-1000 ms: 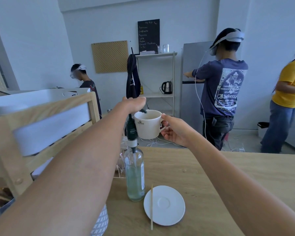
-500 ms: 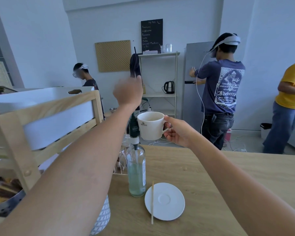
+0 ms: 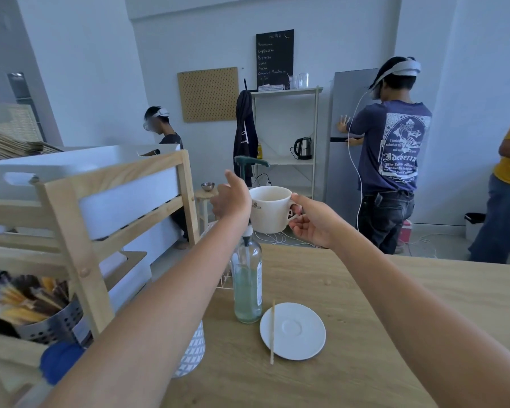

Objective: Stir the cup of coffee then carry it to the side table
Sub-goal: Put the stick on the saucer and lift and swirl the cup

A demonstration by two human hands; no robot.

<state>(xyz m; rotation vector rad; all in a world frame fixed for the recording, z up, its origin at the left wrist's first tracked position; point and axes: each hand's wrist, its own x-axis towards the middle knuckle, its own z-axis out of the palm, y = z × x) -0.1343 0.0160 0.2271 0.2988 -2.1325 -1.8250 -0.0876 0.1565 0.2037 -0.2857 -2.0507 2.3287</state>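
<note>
My right hand [image 3: 312,223] pinches the handle of a white coffee cup [image 3: 270,210] and holds it upright in the air beyond the far edge of the wooden table [image 3: 380,295]. Just left of the cup is my left hand [image 3: 230,198], thumb up and fingers loosely curled with nothing visible in them, in front of the stem of a syrup pump bottle [image 3: 248,290]. The bottle's green pump head [image 3: 251,161] shows above that hand. A wooden stir stick [image 3: 273,331] lies across the left rim of an empty white saucer [image 3: 298,331]. A small round wooden side table [image 3: 202,195] stands beyond.
A wooden rack [image 3: 80,231] with a white bin and a metal cutlery holder [image 3: 50,322] fills the left. A metal bowl [image 3: 207,186] sits on the side table. Three people stand across the room near a shelf [image 3: 286,128] and a grey fridge [image 3: 342,172]. Cables lie on the floor.
My left hand was on the pump head, rose above it, and has come down beside the cup. The cup has stayed in my right hand at about the same height.
</note>
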